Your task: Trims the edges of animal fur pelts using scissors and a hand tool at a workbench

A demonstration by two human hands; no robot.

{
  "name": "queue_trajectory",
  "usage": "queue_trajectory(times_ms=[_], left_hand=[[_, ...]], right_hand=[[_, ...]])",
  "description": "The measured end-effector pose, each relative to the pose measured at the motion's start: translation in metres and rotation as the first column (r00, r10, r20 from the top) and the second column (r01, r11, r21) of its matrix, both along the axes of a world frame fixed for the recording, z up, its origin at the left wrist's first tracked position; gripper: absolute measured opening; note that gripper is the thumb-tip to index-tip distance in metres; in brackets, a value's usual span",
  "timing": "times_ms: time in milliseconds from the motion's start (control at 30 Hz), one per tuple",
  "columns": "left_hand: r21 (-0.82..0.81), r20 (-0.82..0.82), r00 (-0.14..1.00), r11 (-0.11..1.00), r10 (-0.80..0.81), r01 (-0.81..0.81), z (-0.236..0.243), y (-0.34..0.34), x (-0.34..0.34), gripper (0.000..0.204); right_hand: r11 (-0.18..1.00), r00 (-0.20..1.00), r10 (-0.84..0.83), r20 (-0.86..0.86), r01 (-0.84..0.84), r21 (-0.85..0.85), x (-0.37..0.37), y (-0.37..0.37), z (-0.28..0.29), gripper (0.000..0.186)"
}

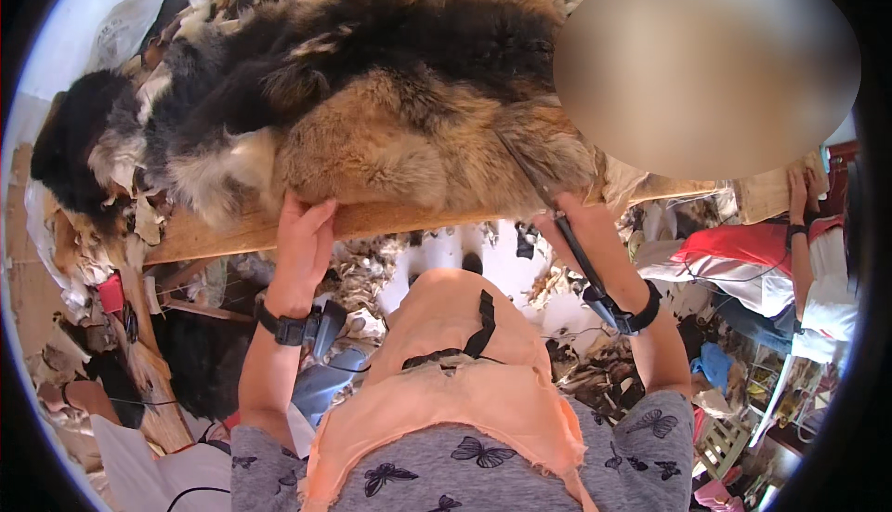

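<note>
A large fur pelt, brown, black and grey, lies spread over the wooden board in front of me. My left hand pinches its near edge, the fingertips partly hidden by fur. To the right, my right hand is closed around a long, thin, dark stick-like tool. Its far end rests on or just above the brown fur, while the near end runs back along my wrist. I cannot make out exactly what kind of tool it is.
The board's near edge crosses before me. Fur pieces heap at the back and left. Scraps cover the floor. A co-worker's hand touches the board at right; another person's arm shows lower left. The upper right is blurred.
</note>
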State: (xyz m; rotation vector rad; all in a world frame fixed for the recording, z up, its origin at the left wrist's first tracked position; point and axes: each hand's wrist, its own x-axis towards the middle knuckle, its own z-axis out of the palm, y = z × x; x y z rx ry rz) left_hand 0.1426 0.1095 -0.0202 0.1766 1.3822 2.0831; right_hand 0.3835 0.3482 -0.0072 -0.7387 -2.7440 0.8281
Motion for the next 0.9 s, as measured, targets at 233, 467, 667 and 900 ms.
queue_trajectory(times_ms=[233, 467, 667, 900], left_hand=[[-0.359, -0.241, 0.946, 0.926, -0.218, 0.122, 0.016, 0.007, -0.021, 0.023], [-0.554, -0.242, 0.911, 0.818, -0.334, 0.152, 0.037, -0.015, -0.039, 0.025], [-0.479, -0.011, 0.878, 0.774, -0.478, 0.415, 0.019, -0.044, -0.036, 0.032], [-0.458, 0.039, 0.888, 0.782, -0.459, 0.424, 0.019, -0.052, 0.001, 0.026]], right_hand=[[0.894, 0.982, -0.103, 0.161, 0.162, -0.417, 0.006, -0.004, -0.002, 0.037], [0.858, 0.972, -0.109, 0.21, 0.199, -0.474, 0.009, 0.0, -0.004, 0.038], [0.782, 0.956, -0.161, 0.243, 0.274, -0.559, 0.007, -0.002, -0.002, 0.04], [0.724, 0.955, -0.175, 0.241, 0.291, -0.626, 0.004, -0.008, 0.003, 0.035]])
